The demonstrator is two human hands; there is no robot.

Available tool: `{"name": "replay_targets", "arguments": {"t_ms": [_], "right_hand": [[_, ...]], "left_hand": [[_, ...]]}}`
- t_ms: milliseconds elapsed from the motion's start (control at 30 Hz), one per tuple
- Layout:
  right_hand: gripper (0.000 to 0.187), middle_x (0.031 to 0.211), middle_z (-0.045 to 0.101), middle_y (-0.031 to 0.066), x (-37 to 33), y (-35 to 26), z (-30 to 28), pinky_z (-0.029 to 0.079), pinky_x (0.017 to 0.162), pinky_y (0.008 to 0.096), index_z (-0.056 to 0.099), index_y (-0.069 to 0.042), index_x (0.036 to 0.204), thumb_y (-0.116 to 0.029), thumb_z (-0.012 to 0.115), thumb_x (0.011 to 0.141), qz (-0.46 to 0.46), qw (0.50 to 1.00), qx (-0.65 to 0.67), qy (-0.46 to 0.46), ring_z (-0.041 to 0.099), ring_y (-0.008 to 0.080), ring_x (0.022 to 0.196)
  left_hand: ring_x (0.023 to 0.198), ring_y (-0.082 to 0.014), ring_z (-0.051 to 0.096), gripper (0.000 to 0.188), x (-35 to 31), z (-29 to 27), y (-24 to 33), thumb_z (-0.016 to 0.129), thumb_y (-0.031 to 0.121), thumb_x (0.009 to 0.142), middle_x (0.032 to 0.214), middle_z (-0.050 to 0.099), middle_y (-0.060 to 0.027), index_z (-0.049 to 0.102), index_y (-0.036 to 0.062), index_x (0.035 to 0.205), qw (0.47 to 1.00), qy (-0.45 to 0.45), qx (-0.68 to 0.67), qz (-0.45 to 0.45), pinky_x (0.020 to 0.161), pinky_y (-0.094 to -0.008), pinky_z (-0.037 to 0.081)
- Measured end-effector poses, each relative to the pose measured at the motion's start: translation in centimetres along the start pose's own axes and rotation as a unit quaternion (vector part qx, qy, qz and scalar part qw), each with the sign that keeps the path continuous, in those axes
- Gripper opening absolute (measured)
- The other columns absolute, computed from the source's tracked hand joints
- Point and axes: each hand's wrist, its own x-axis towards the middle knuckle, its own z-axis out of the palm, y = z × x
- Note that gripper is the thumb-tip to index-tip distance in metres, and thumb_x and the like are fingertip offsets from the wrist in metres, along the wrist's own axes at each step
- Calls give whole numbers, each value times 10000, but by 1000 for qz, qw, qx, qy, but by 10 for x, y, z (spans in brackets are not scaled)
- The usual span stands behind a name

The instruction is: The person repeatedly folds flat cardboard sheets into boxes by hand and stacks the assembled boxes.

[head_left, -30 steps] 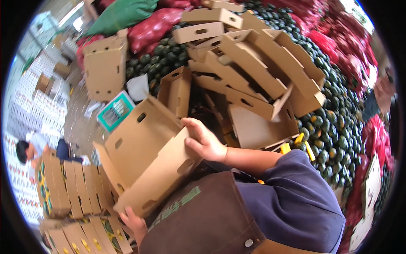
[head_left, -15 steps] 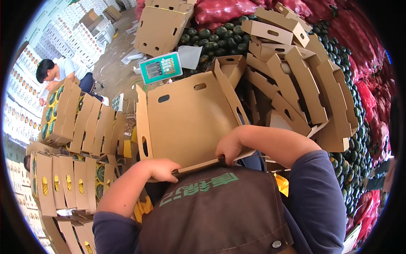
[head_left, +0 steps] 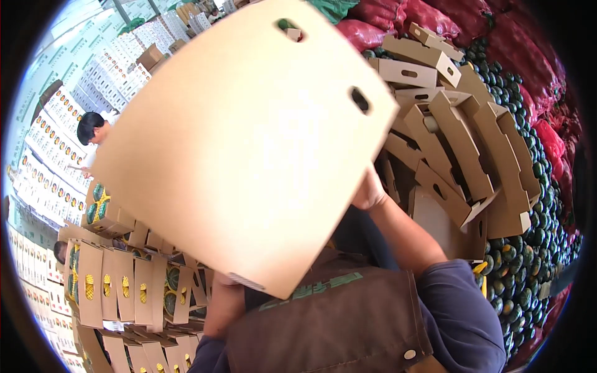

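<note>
Carton: a plain brown cardboard box [head_left: 249,137] is filling the middle of the view, tilted, its broad flat face toward the camera, oval handle slots near the top edge.
Right hand: the right hand [head_left: 368,191] is gripping the box's right edge, fingers curling behind the board and clamped on it.
Left hand: the left hand [head_left: 227,281] is sitting mostly hidden under the box's lower edge; cannot tell how its fingers are lying.
Right side: empty open cartons [head_left: 460,143] are lying heaped over dark green fruit [head_left: 528,248].
Left side: printed flat boxes [head_left: 118,286] are standing in rows; another person [head_left: 93,127] is bending nearby.
</note>
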Motion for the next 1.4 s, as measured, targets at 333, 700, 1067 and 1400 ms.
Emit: {"name": "replay_targets", "arguments": {"t_ms": [333, 700, 1067, 1400], "right_hand": [[253, 863, 575, 41, -11, -67, 46, 449, 647, 272, 556, -62, 890, -314, 558, 868, -220, 920, -251, -205, 533, 145, 759], [287, 907, 615, 81, -134, -30, 0, 489, 769, 381, 565, -73, 929, -170, 674, 682, -224, 335, -867, -293, 601, 240, 871], [538, 1385, 315, 157, -81, 7, 12, 278, 1039, 346, 335, -4, 1301, 45, 501, 792, -301, 801, -514, 61, 307, 259, 1291], [497, 1056, 598, 173, -53, 0, 68, 454, 816, 402, 569, -29, 1076, -344, 658, 702, 250, 289, -853, -356, 567, 333, 969]], "left_hand": [[1117, -202, 468, 489, 27, -95, 78, 391, 343, 953, 1256, 463, -107, 321, 39, 1330, 971, 125, 176, 100, 960, -355, 375], [982, -221, 570, 182, -66, -45, 37, 599, 189, 773, 868, 633, -42, 601, 136, 948, 530, -285, 797, 57, 907, -503, 346], [1194, -204, 417, 492, -33, -31, -25, 532, -14, 813, 1256, 453, -109, 369, 9, 1276, 951, 215, 221, 31, 1007, -328, 323], [1048, -333, 513, 491, 12, 3, -13, 638, 311, 768, 1127, 540, -174, 511, 29, 1150, 564, -418, 647, -298, 875, -383, 432]]}}
